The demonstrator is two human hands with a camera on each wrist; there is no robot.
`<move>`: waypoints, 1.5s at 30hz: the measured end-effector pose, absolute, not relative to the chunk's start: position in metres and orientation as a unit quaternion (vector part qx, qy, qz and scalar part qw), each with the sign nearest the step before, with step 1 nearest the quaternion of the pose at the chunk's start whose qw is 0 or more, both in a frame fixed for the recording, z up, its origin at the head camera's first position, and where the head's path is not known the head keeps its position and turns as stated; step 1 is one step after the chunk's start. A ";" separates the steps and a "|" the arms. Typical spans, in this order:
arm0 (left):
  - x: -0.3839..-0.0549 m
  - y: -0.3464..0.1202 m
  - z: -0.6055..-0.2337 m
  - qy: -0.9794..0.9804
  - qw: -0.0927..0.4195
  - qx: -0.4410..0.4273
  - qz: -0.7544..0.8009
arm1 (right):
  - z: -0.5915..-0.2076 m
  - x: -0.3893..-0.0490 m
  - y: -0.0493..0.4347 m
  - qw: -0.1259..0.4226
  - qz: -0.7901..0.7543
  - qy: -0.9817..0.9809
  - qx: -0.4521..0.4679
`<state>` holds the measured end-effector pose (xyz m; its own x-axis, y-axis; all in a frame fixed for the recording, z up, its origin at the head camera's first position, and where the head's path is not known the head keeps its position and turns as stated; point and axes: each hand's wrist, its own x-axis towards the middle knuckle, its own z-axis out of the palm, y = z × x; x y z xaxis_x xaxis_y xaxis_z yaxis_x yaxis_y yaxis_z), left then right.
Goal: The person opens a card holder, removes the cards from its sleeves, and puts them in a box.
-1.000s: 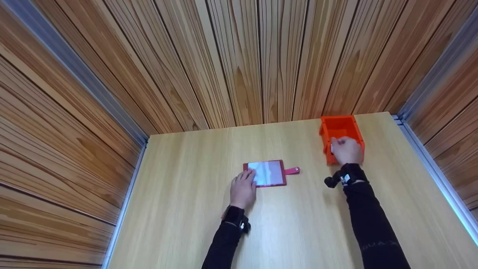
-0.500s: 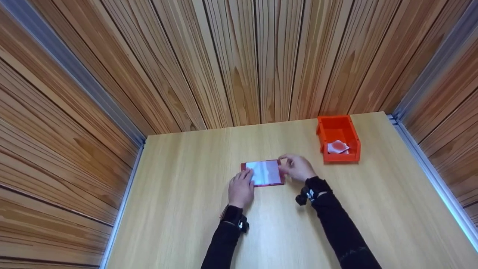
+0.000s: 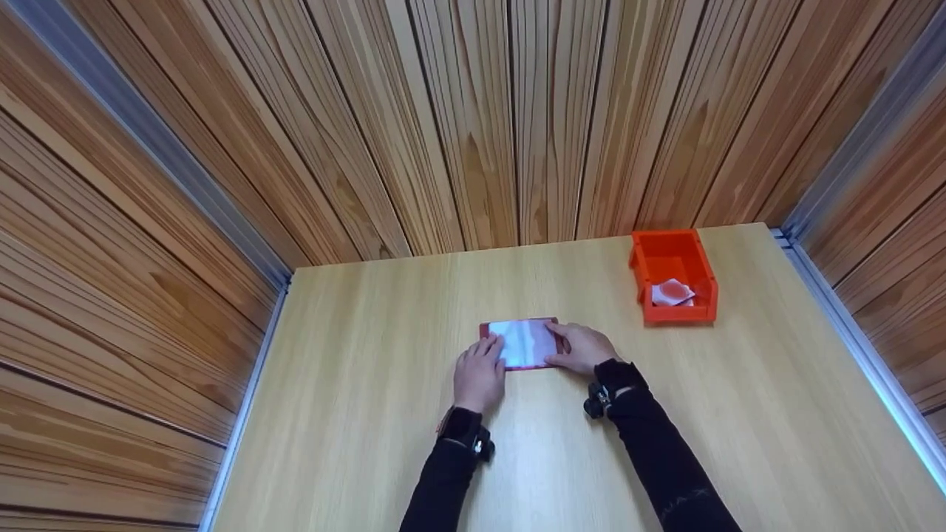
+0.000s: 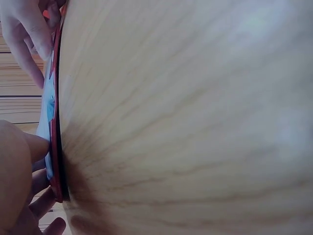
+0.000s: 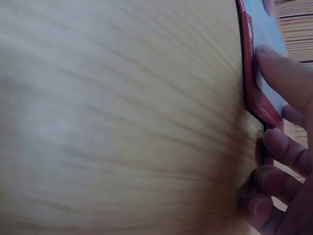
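Note:
A small red snap-strap cover lies open on the table, with pale blue and pinkish booklet pages inside. My left hand rests on its left side, fingertips over the page; in the left wrist view its thumb touches the page edge. At the right side, my right hand has index finger and thumb spread over the page's two corners. The right wrist view has that thumb on the page and the other fingers bent beside the red edge. The hand hides the strap from the head view.
An orange bin stands at the back right of the table, with white and red paper pieces in it. Wood-panelled walls close off the back and sides. Metal rails edge the table.
My right hand has moved left from the orange bin to the booklet's right side, leaving paper pieces visible in the bin, then spread over the page corners. My left hand has stayed in place.

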<state>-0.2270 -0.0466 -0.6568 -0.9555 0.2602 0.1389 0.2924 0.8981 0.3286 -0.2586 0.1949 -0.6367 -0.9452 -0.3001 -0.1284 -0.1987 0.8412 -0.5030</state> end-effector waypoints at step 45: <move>-0.227 -0.048 -0.658 -0.970 0.031 -0.137 -0.198 | -0.648 -0.264 0.196 0.041 -0.484 0.874 -0.008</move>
